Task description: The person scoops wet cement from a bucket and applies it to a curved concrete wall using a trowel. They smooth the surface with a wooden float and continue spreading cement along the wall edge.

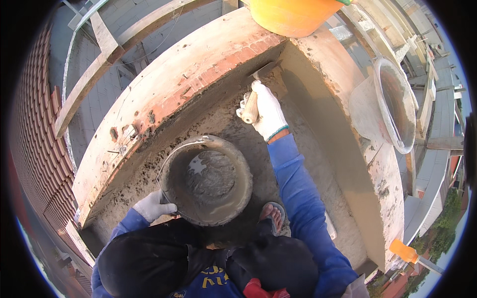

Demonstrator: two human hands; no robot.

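My right hand [270, 113], in a white knit glove, is closed around the wooden handle of a trowel [250, 108]. The trowel's blade is up at the inner far corner, where the wet grey plaster of two walls meets; its edge blends into the mortar. Close to my knees stands a round bucket [242, 171] with a wire handle, holding wet grey mortar [213, 176]. My left hand [154, 206], gloved too, grips the bucket's near-left rim with the thumb on top. A sandalled foot [272, 216] is just right of the bucket.
Low brick walls [164, 84] enclose the mortar-smeared floor. On the far corner sits an orange bucket [298, 16]; a translucent tub [396, 107] lies tilted over the right wall. An orange-handled tool [404, 251] rests at lower right. Timber beams [87, 92] and roof tiles [40, 144] lie beyond.
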